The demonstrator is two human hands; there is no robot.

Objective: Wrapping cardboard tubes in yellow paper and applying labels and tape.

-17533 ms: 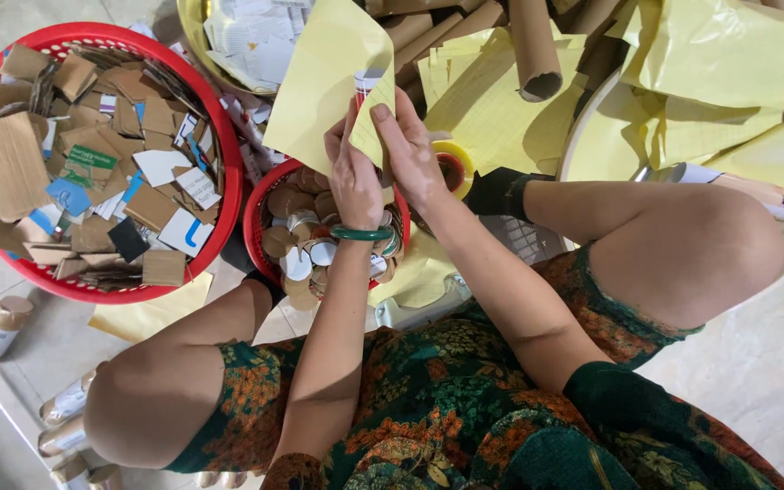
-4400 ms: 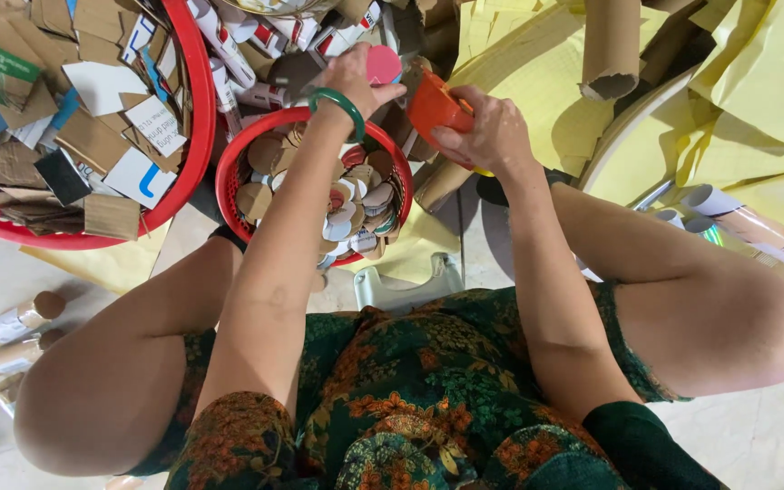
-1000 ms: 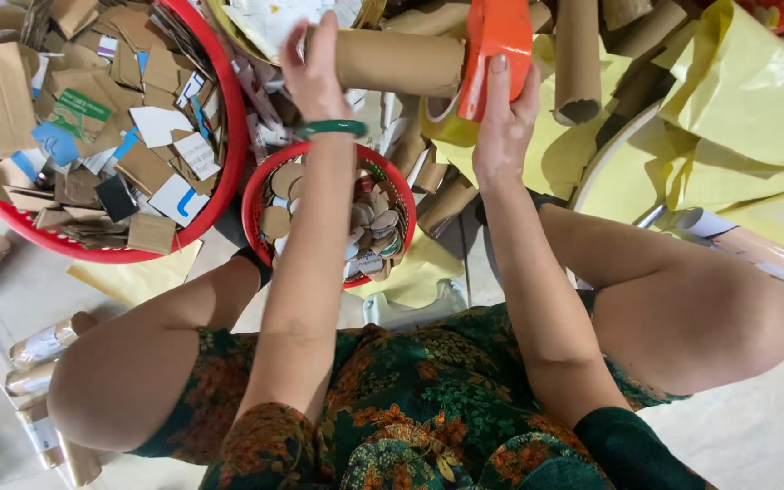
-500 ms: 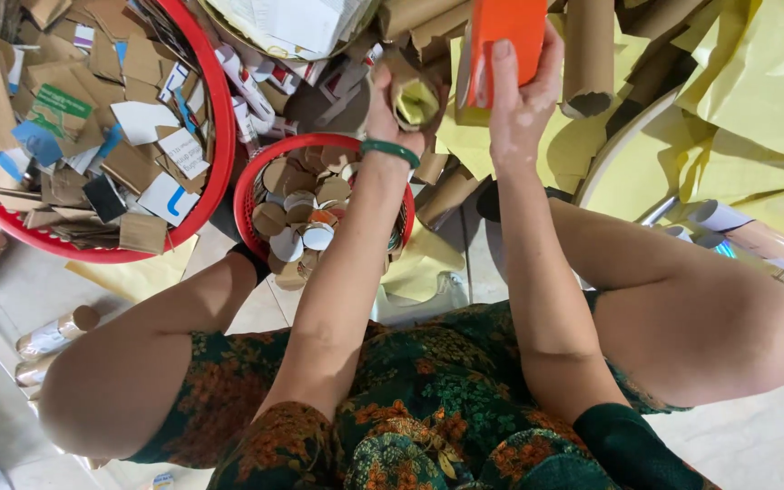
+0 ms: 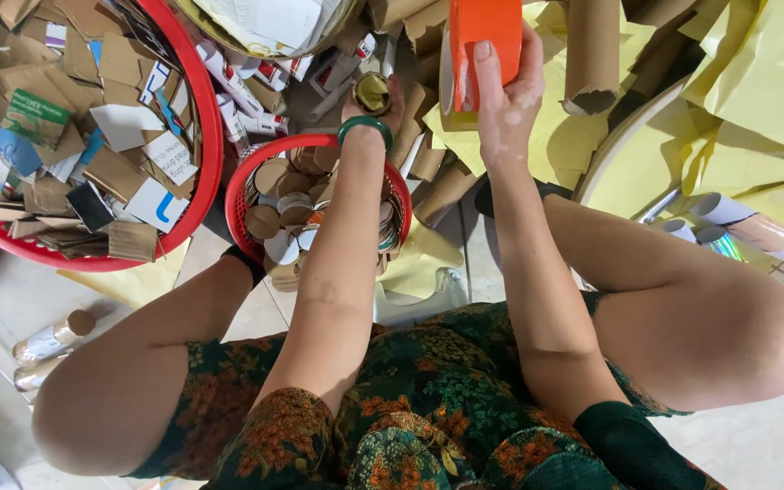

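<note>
Gripping an orange roll of tape point(image 5: 485, 47) up near the top of the view, the right hand point(image 5: 508, 102) had its fingers curled round the roll's outer face and its thumb laid along the near side, the grip firmly closed on it. The roll stood on edge, its open core facing left toward the other hand.

The left hand point(image 5: 372, 102), a green bangle point(image 5: 365, 127) at the wrist, was stretched out over the small red basket point(image 5: 245, 181) and closed on a small round cardboard tube point(image 5: 372, 91), whose shiny end faced the camera; just how the fingers lay round it was hard to tell, since the wrist hid most of them. The tube sat just left of the tape and a little lower, the two close but apart, so the right hand with its roll was the nearer one to bring across. Seen end-on, the tube's long axis ran toward the camera, roughly crosswise to the roll's core.

Below the left forearm the small red basket was full of cut tube ends and caps. Further left, a big red basket point(image 5: 203, 136) held torn card and paper scraps. Long cardboard tubes point(image 5: 592, 54) and yellow paper sheets point(image 5: 755, 109) were heaped to the right, and a few capped tubes lay on the floor point(image 5: 11, 299) beside the person's knee.
</note>
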